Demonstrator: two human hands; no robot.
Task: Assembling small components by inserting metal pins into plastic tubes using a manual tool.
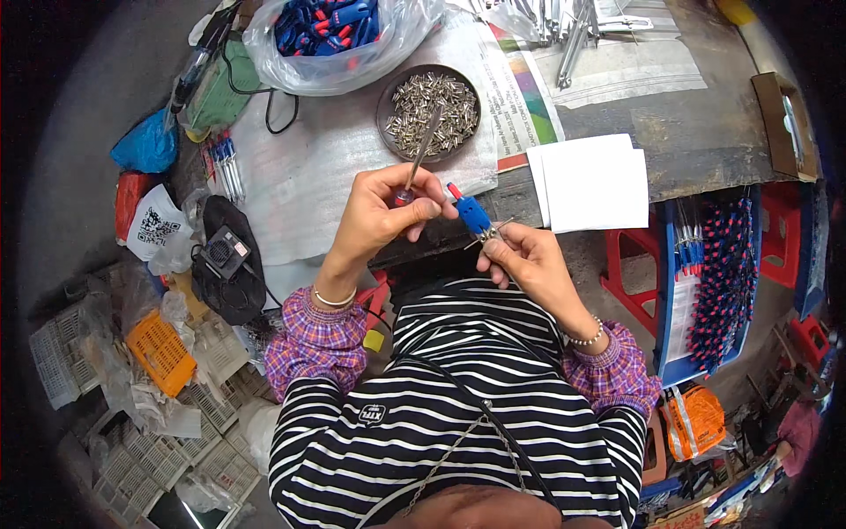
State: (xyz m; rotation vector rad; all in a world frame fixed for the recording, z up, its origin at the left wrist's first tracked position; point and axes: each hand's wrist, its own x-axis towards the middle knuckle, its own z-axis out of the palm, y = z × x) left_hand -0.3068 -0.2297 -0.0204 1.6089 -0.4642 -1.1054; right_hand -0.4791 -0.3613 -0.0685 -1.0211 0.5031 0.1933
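Observation:
My left hand [388,207] is closed on a screwdriver-like tool [426,145]; its metal shaft slants up over the bowl and a bit of red shows at its grip end. Between both hands is a small blue plastic handle piece [473,214] with a red tip and metal bits at its lower end. My right hand [529,260] pinches that lower end between thumb and fingers. The left fingertips come close to the red tip; whether they touch it I cannot tell. Just beyond stands a round dark bowl [382,123] full of small metal pins [432,110].
A clear plastic bag [264,53] of blue-and-red pieces lies at the back. White sheets [590,185] and metal rods [577,48] are on the table's right. A blue crate [661,326] of similar pieces stands at right by a red stool [636,273]. A small fan-like device [226,253] is at left.

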